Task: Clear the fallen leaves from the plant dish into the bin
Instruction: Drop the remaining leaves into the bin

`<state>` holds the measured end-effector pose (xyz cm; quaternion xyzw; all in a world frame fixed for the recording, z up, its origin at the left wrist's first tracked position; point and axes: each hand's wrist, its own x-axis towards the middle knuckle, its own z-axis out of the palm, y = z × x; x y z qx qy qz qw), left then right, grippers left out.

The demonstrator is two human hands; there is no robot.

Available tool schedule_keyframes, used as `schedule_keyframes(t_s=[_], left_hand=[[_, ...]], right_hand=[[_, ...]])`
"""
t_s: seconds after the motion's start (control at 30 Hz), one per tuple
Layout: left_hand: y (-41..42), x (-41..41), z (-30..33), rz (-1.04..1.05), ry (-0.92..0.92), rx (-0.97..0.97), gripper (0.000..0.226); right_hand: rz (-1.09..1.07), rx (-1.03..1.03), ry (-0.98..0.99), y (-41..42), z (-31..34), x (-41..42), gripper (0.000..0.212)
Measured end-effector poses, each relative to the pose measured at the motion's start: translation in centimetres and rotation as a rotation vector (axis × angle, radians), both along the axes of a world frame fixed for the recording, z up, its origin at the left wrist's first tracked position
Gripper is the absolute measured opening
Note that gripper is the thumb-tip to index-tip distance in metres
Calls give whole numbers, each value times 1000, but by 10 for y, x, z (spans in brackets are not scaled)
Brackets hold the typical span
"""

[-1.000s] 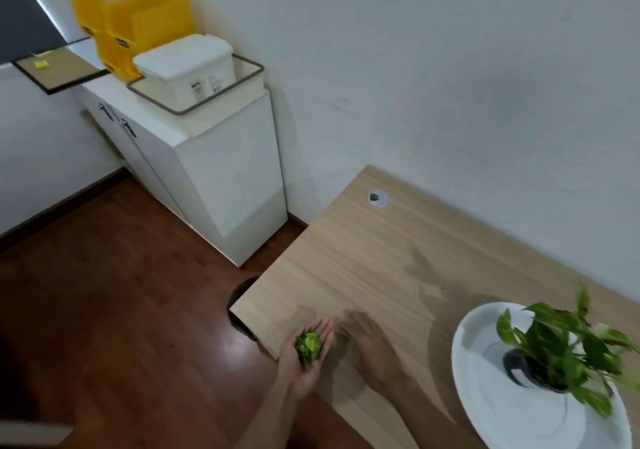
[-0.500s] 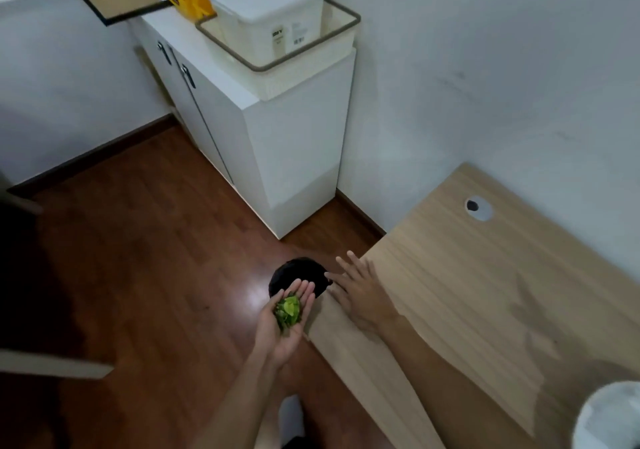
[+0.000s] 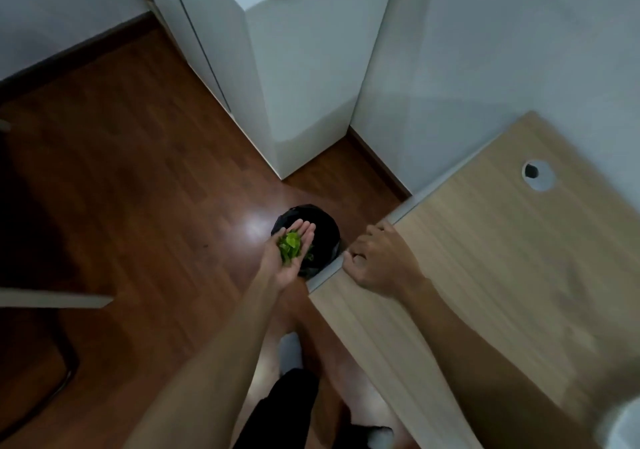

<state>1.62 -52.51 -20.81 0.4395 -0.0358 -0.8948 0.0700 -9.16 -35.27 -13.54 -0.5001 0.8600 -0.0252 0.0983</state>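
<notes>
A small heap of green leaves (image 3: 290,246) lies in the upturned, cupped palm of my left hand (image 3: 287,270), whose fingers are nearly straight. That hand hovers over the rim of a black bin (image 3: 327,228) standing on the floor beside the table corner. A few green leaves show inside the bin under my fingers. My right hand (image 3: 381,261) grips the corner of the light wooden table (image 3: 502,275), its fingers curled over the edge. A blurred sliver of the white plant dish (image 3: 623,428) shows at the bottom right corner; the plant is out of view.
A white cabinet (image 3: 298,84) stands just behind the bin against the wall. Dark wooden floor (image 3: 138,188) stretches to the left, where a grey bar (image 3: 52,299) and a dark chair frame show. My white-socked foot (image 3: 291,351) is below the hands.
My view has tipped down and left, off the plant. My left hand carried the leaves from the table edge to over the bin. My right hand slid to the table corner and curled over it.
</notes>
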Motion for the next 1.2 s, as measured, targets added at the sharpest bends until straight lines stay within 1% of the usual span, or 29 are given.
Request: schedule_keyframes(t_s=[0.17,0.23,0.33,0.53,0.67,0.73,0.87,1.0,1.2], left_hand=[[-12,-26,-41,-16,-102,-23,44],[-17,-34,-59,-83,-174,-62,46],[-20,-37,-79,-240,-297,-113,46],[-29,-39,-104,-299,-427,-202,40],[-31,-47,-117,-404,-504,-289,40],[-31,-53,-117,-478,-515,-318,35],[-36,-68,-115,-572,-502,-358,49],[-34,-74,-110,-665,-550,-385,57],[-28,-56,-112,-723,-599,-400,56]], right_hand=[[-21,-101,-38,5,-15,-3,42],[-52,-177,-69,6,-16,-4,36],[-67,-241,-97,4,-15,-5,31],[-53,-255,-104,4,-16,-6,30],[-62,-265,-127,6,-24,-7,32],[-68,-278,-129,6,-24,-7,32],[-74,-292,-133,6,-24,-8,31],[-93,-291,-129,6,-23,-7,31],[-111,-287,-111,7,-22,-7,34]])
